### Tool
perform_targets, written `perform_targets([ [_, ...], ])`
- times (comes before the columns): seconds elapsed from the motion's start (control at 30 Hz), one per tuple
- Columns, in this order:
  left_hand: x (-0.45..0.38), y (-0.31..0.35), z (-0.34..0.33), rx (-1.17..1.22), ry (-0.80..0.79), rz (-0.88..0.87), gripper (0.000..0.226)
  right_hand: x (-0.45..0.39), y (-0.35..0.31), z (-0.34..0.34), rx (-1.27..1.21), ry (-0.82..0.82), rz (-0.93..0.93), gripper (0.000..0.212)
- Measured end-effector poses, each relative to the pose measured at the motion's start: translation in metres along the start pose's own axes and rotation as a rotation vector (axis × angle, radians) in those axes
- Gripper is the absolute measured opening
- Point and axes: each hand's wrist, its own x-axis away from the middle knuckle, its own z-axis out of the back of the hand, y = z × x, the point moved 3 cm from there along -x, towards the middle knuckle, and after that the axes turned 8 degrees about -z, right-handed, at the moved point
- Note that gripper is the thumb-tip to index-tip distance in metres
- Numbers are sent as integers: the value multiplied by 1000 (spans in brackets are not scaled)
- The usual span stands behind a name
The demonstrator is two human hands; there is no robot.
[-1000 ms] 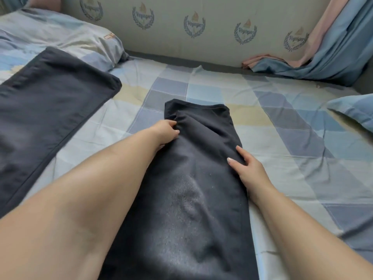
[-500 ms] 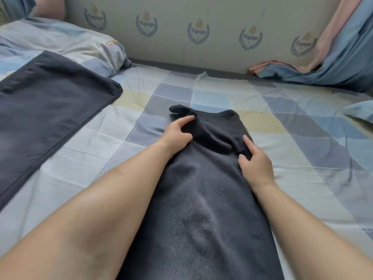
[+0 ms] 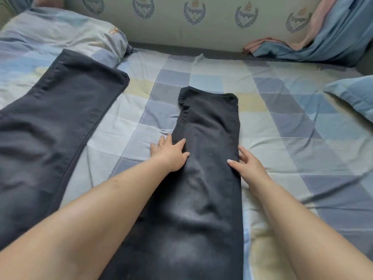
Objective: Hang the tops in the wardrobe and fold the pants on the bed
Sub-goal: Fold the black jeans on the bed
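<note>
A pair of dark pants (image 3: pixel 207 142) lies lengthwise down the middle of the checked bed sheet (image 3: pixel 282 122), its far end flat and squared off. My left hand (image 3: pixel 169 152) rests flat on the pants' left edge, with spread fingers partly on the sheet and the thumb on the cloth. At the right edge, my right hand (image 3: pixel 248 164) lies with its thumb on top of the pants and straight fingers along the side. A second pair of dark pants (image 3: pixel 60 118) is spread out to the left.
A pale pillow (image 3: pixel 60 35) sits at the back left, partly under the second pants. A blue pillow (image 3: pixel 353 93) lies at the right edge. Blue and pink cloth (image 3: pixel 302 41) is bunched at the back right against a padded panel (image 3: pixel 218 27) with printed crests.
Both hands have slid back toward me from the far end of the middle pants to its side edges. The bunched far end now lies flat.
</note>
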Motion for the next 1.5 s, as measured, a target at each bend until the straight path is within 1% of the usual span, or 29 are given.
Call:
perform_targets([
  [0.07, 50, 14, -8, -48, 21, -48, 56, 34, 13, 2, -26, -31, -37, 68],
  [0.1, 84, 22, -14, -60, 7, -91, 55, 58, 16, 2, -37, -50, -71, 66],
  [0.2, 173, 46, -41, -32, -9, -182, 55, 104, 25, -1, -40, -99, -132, 63],
  [0.33, 274, 73, -68, 48, -24, -250, 58, 146, 31, -11, 13, -141, -137, 61],
  [0.4, 317, 83, -76, 82, -17, -266, 58, 156, 31, -16, 87, -157, -109, 62],
  [0.47, 358, 91, -86, 123, -8, -241, 58, 163, 29, -22, 231, -159, -64, 64],
  [0.53, 393, 97, -95, 128, 4, -198, 64, 166, 30, -26, 375, -125, -15, 66],
  [0.63, 429, 103, -107, 55, 16, -138, 76, 165, 32, -29, 522, -90, 52, 65],
  [0.7, 447, 112, -111, 18, 37, -118, 76, 166, 32, -30, 555, -81, 63, 64],
  [0.8, 466, 124, -113, -37, 64, -163, 88, 166, 30, -31, 616, -51, 67, 62],
  [0.87, 477, 129, -109, -71, 59, -158, 89, 167, 27, -32, 662, -30, 71, 61],
  [0.9, 483, 129, -107, -60, 91, -141, 86, 168, 26, -34, 678, -32, 74, 61],
  [1.0, 485, 124, -102, -21, 180, -178, 68, 164, 30, -31, 646, -20, 46, 62],
  [1.1, 490, 109, -94, -18, 189, -159, 44, 163, 34, -33, 601, -29, 50, 65],
  [1.17, 493, 101, -91, -28, 193, -138, 34, 162, 35, -35, 606, -32, 49, 66],
  [1.3, 497, 97, -86, -45, 283, -34, 35, 159, 35, -34, 631, -27, 61, 61],
  [1.4, 501, 90, -76, -1, 370, 15, 35, 162, 26, -32, 609, 12, 90, 57],
  [1.5, 505, 86, -71, -6, 410, 43, 51, 167, 9, -30, 538, 39, 124, 57],
])
